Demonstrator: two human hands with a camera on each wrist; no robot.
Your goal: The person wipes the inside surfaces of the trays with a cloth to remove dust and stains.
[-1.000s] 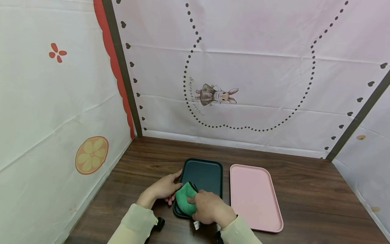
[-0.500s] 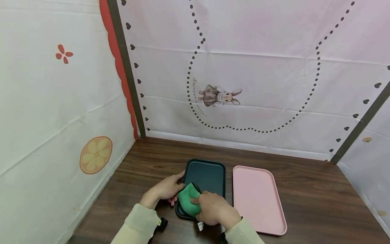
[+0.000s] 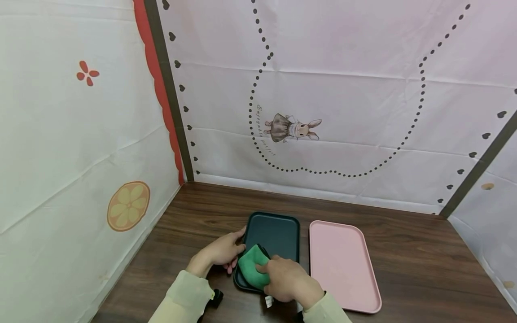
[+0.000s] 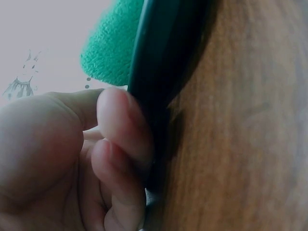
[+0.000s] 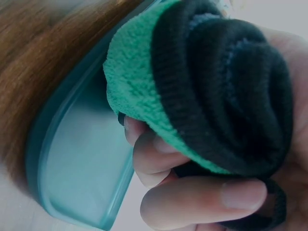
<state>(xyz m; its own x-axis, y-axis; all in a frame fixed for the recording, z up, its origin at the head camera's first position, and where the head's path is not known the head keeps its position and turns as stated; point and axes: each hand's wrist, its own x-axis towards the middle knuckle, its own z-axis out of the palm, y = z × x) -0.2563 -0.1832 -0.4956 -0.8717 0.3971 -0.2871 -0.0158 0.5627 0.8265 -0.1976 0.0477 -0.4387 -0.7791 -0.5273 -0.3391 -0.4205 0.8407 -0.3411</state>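
In the head view, a dark teal tray (image 3: 274, 229) with a raised rim lies flat on the wooden table. My left hand (image 3: 220, 250) grips its left edge; the left wrist view shows the thumb and curled fingers (image 4: 120, 120) at the rim. A folded green cloth (image 3: 253, 268) with a black edge rests on the near part of this tray. My right hand (image 3: 286, 279) holds the cloth, its fingers curled round it in the right wrist view, where the dark edging (image 5: 226, 91) forms layered folds. A small white tag (image 3: 269, 301) hangs below the cloth.
To the right of the dark tray lies a longer pink tray (image 3: 343, 264), a narrow gap apart. Brown wood table (image 3: 428, 264) surrounds both. White printed sheets (image 3: 355, 112) wall the back and sides.
The head view has shifted slightly, so everything sits a little farther right. On the tray, the right hand and cloth have slid slightly right and nearer. The left hand keeps its grip.
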